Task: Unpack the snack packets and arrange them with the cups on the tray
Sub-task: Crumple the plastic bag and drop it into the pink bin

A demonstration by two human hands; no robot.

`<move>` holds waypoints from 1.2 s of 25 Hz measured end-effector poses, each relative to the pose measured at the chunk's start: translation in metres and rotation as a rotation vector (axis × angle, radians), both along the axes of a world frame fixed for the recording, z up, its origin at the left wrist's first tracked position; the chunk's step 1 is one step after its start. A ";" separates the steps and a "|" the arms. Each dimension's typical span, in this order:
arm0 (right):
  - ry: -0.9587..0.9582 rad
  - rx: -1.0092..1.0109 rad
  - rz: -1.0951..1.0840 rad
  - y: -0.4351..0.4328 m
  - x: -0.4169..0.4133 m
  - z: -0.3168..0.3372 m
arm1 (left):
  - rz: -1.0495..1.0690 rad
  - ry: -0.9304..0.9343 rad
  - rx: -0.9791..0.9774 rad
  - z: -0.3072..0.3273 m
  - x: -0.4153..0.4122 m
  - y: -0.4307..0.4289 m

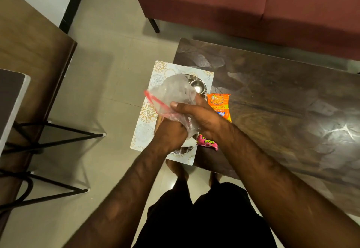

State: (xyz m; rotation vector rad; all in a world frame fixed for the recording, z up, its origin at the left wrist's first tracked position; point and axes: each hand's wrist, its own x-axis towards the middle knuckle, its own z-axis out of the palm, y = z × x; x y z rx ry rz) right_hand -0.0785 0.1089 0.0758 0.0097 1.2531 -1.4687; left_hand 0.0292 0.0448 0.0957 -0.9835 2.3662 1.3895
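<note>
Packets, orange (pixel 219 106) and pink (pixel 206 143), lie on the table (pixel 282 96) just right of the tray (pixel 144 131), beneath both hands, left (pixel 171 134) and right (pixel 198 114), whose fingers clench a clear bag (pixel 173 92).

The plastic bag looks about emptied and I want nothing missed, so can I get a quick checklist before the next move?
1. Plastic bag empty: cannot tell; it is crumpled and see-through, and nothing shows inside.
2. Both hands free for the packets: not ok; the left hand and the right hand both grip the bag.
3. Orange packet out of the bag: ok; it lies on the table beside the tray.
4. Pink packet out: ok; on the table, partly under the right wrist.
5. Packets on the tray: not ok.
6. Cup on the tray: ok; others cannot tell, hidden by the bag.
</note>
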 end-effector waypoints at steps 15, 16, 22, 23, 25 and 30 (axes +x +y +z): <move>0.297 0.189 -0.026 -0.006 -0.005 0.000 | 0.502 0.285 0.495 0.021 -0.009 -0.017; 0.335 0.188 -0.041 -0.008 -0.004 0.003 | 0.507 0.286 0.459 0.021 -0.012 -0.014; 0.367 0.130 -0.062 -0.002 -0.006 0.018 | 0.661 0.361 0.211 0.015 -0.017 -0.007; 0.352 0.053 -0.039 0.001 -0.005 0.021 | 0.721 0.390 0.203 0.015 -0.019 -0.008; 0.407 -0.076 0.076 0.006 -0.005 0.026 | 0.857 0.473 0.302 0.016 -0.020 -0.013; 0.612 -0.086 0.124 0.003 -0.001 0.033 | 0.931 0.373 0.404 0.019 -0.024 -0.020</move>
